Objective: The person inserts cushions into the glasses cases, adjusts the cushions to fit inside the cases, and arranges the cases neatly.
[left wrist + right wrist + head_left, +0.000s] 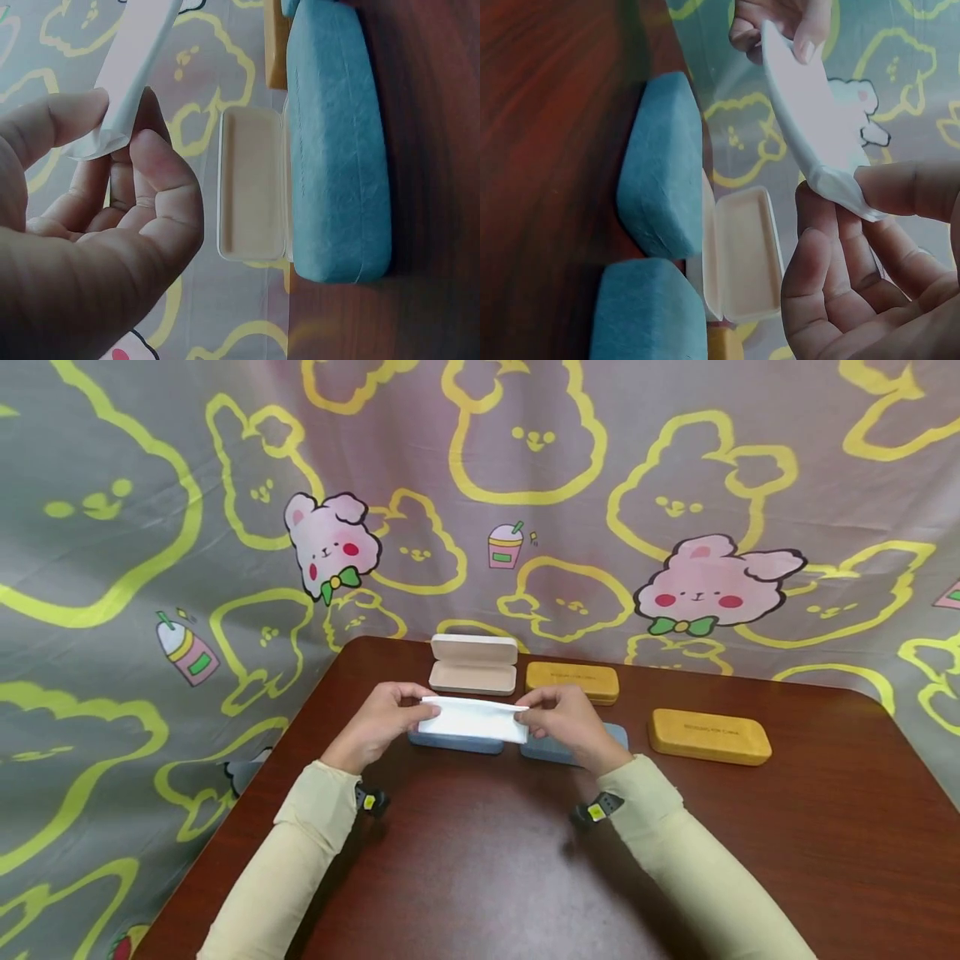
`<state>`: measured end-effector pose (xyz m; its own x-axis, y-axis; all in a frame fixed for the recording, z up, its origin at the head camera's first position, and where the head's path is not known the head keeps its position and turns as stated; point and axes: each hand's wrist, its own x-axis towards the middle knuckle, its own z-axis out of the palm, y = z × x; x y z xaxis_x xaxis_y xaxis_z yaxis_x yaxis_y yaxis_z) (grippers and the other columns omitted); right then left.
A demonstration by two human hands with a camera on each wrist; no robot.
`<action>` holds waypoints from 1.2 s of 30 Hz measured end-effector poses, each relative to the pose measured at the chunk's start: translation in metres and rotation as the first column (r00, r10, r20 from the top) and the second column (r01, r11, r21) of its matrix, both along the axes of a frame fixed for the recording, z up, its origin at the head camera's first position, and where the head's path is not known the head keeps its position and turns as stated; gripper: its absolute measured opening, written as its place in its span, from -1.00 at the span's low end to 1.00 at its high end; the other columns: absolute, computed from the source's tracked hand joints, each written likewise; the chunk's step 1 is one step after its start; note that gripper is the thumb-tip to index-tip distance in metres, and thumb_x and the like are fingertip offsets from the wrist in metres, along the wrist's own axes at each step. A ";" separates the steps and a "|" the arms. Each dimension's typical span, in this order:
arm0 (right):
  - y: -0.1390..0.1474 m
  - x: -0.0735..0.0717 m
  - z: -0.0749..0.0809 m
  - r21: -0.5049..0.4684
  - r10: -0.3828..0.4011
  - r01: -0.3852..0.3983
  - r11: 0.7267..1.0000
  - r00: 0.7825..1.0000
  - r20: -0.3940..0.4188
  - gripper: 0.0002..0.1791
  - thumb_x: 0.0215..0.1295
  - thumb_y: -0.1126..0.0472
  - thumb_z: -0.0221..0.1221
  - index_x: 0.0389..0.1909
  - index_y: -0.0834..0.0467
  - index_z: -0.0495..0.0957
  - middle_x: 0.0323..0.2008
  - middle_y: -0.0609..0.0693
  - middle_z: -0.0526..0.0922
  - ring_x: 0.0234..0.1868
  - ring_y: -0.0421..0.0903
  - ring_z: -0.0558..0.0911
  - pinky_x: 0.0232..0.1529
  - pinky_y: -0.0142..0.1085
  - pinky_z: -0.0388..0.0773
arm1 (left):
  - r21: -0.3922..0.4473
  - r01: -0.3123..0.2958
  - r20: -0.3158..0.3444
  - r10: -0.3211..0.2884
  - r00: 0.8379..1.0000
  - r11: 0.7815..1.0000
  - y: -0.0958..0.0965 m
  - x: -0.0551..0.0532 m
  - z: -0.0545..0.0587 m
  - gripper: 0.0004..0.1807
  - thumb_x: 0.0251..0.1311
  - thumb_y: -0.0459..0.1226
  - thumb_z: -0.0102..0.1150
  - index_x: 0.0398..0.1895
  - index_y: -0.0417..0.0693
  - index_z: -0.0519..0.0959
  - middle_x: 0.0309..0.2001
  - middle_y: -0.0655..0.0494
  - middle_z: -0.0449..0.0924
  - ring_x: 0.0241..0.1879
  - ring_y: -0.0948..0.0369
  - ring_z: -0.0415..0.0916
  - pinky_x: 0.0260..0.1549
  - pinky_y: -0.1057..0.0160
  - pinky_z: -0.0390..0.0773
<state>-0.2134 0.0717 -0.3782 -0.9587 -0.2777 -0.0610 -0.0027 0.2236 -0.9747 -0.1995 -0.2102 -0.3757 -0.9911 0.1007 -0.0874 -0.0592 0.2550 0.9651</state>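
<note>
Between my two hands a folded white cloth (472,720) is stretched flat in a long strip, held up above the table. My left hand (378,727) pinches its left end between thumb and fingers. At the opposite end, my right hand (566,727) grips it the same way, thumb on the near face. Behind the cloth an eyeglass case (473,650) lies open with a cream lining, and nothing shows inside it. Below the cloth are two closed blue eyeglass cases, the left one (456,742) partly covered by the cloth and the right one (551,752) partly behind my right hand.
One closed yellow eyeglass case (573,678) sits beside the open case, and another yellow case (708,737) lies farther right. All rest on a dark brown table (465,877). A patterned curtain (555,527) hangs along the table's back and left edges.
</note>
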 end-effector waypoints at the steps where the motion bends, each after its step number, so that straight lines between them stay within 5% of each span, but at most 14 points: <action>1: -0.001 -0.003 0.001 0.005 -0.002 0.002 1.000 1.000 0.004 -0.83 0.19 0.35 0.36 -0.22 0.33 0.71 -0.26 0.14 0.69 -0.44 -0.06 0.60 -0.30 -0.17 0.64 | -0.005 -0.002 0.000 0.002 1.000 1.000 0.000 -0.003 0.001 -0.76 0.19 -0.36 0.40 -0.11 -0.33 0.67 -0.33 -0.02 0.57 -0.50 0.14 0.44 -0.51 0.31 0.46; 9: -0.008 -0.028 0.004 0.031 -0.014 0.014 0.999 1.000 0.019 -0.81 0.22 0.32 0.36 -0.18 0.33 0.69 -0.29 0.11 0.68 -0.41 0.05 0.62 -0.22 -0.11 0.65 | -0.071 -0.031 0.014 0.032 0.999 0.997 0.000 -0.024 0.004 -0.74 0.20 -0.32 0.41 -0.08 -0.26 0.68 -0.37 -0.03 0.59 -0.46 0.08 0.46 -0.35 0.08 0.53; 19: -0.016 -0.052 0.006 0.073 -0.043 0.042 0.996 0.999 0.017 -0.81 0.21 0.31 0.37 -0.20 0.33 0.68 -0.41 0.09 0.62 -0.53 -0.08 0.55 -0.44 -0.28 0.61 | -0.031 -0.069 0.032 0.070 0.997 0.997 -0.002 -0.055 0.002 -0.72 0.19 -0.35 0.41 -0.09 -0.33 0.64 -0.29 -0.04 0.59 -0.45 0.16 0.51 -0.32 0.17 0.58; 30: -0.023 -0.081 -0.001 0.113 -0.092 0.090 0.990 0.996 0.013 -0.82 0.23 0.31 0.36 -0.19 0.31 0.69 -0.44 0.08 0.59 -0.44 0.04 0.59 -0.48 -0.34 0.55 | -0.023 -0.110 0.047 0.111 0.993 0.994 -0.003 -0.086 -0.005 -0.73 0.20 -0.36 0.40 -0.10 -0.34 0.63 -0.34 -0.02 0.54 -0.50 0.17 0.46 -0.49 0.33 0.51; 36: -0.033 -0.091 -0.004 0.149 -0.098 0.103 0.983 0.994 -0.041 -0.84 0.25 0.29 0.34 -0.20 0.29 0.70 -0.41 0.10 0.63 -0.43 0.03 0.61 -0.45 -0.33 0.57 | -0.044 -0.152 0.049 0.154 0.987 0.987 -0.004 -0.104 -0.007 -0.73 0.20 -0.38 0.37 -0.08 -0.36 0.61 -0.31 0.02 0.54 -0.53 0.20 0.44 -0.21 0.07 0.60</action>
